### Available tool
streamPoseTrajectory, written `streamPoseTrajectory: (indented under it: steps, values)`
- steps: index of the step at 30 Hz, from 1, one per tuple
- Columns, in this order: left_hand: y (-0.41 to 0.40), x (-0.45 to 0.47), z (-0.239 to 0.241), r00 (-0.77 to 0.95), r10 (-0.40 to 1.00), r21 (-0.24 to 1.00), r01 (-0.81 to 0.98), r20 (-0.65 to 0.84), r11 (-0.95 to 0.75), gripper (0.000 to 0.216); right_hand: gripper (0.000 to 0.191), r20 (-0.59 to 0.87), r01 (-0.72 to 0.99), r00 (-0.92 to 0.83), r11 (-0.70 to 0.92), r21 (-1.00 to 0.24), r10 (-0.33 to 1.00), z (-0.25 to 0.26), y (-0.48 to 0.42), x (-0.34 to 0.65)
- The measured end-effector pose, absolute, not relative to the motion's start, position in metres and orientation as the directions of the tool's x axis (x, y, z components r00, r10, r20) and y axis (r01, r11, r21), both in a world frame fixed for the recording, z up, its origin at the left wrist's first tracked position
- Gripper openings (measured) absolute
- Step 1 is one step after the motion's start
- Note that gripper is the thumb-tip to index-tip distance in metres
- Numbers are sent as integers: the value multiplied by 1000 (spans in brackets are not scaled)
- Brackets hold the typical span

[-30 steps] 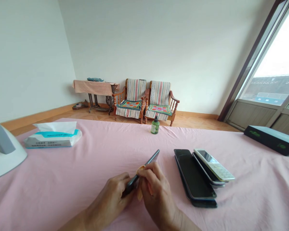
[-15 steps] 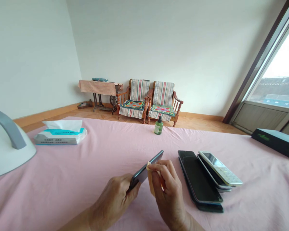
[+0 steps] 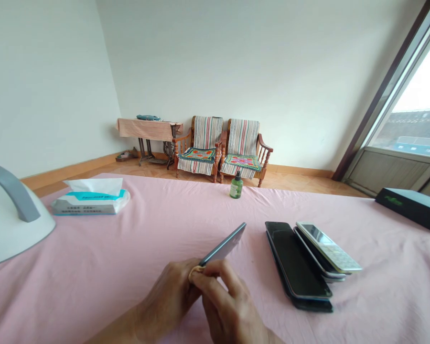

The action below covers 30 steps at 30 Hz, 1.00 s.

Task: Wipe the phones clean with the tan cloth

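My left hand (image 3: 172, 294) grips a dark, thin smartphone (image 3: 224, 244) by its lower end, tilted up on edge above the pink cloth. In my right hand (image 3: 227, 296) a small piece of yellowish cloth (image 3: 196, 271) is pinched. It presses against the lower end of the phone, close to my left fingers; most of it is hidden by my hands. Right of my hands lies a stack of dark smartphones (image 3: 296, 260). Beside it, a white keypad phone (image 3: 327, 246) rests on top of other phones.
A pink cloth (image 3: 146, 239) covers the table. On it stand a tissue pack (image 3: 91, 203) and a white object with a grey handle (image 3: 17, 220) at left, a green bottle (image 3: 236, 187) at the far edge, and a black box (image 3: 412, 208) at right. Two chairs (image 3: 218, 148) are beyond.
My right hand has moved down and left with the cloth, from the middle of the phone to its lower end. The phone has shifted slightly right; my left hand keeps its hold.
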<state>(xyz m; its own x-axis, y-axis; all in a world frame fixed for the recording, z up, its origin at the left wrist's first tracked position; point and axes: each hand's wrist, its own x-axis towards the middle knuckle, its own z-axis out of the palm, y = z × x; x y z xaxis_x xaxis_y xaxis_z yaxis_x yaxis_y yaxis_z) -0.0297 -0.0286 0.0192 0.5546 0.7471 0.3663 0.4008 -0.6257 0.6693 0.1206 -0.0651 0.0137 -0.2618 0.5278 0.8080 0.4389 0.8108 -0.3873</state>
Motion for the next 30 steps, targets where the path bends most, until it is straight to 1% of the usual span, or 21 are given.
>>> streamPoseTrajectory:
  steps: [2,4,6,7,9,11,13,15,18,19,22,26,28,30]
  values:
    - [-27,-30,19,536,755,666,409,379,-624,18,31,812,429,-201,794,-430,549,13,-63,123]
    - [-25,-29,18,475,780,643,457,407,-614,21,32,789,424,-148,759,-494,597,12,-60,127]
    - [-24,-30,18,408,779,584,516,476,-627,25,31,762,428,-97,718,-549,640,12,-56,132]
    - [-24,-31,19,386,756,537,538,529,-650,25,30,752,429,-73,701,-570,656,12,-55,134]
    - [-23,-36,26,351,665,405,579,659,-708,25,29,737,426,-41,679,-598,675,13,-53,137]
    - [-23,-43,36,304,548,260,639,780,-724,27,28,731,420,-27,671,-610,682,14,-53,138]
    - [-23,-49,46,243,453,173,693,858,-700,28,27,733,416,-24,673,-611,680,15,-54,136]
    - [-24,-54,53,225,393,130,705,892,-698,23,27,738,411,-22,679,-608,675,16,-56,134]
    - [-25,-54,51,269,396,130,662,878,-738,7,27,759,410,-9,695,-591,650,17,-58,132]
    - [-26,-53,48,295,407,139,637,864,-758,6,27,772,410,2,703,-581,636,18,-58,132]
    - [-27,-49,39,358,420,170,556,834,-813,16,27,806,404,41,728,-554,590,19,-59,133]
    - [-25,-48,35,374,472,262,490,798,-831,16,28,850,406,85,761,-506,520,20,-60,132]
    - [-24,-48,36,371,513,311,482,774,-819,16,29,869,428,98,768,-476,484,21,-61,131]
    - [-25,-48,35,375,531,334,476,760,-814,15,30,884,468,98,763,-446,457,22,-63,130]
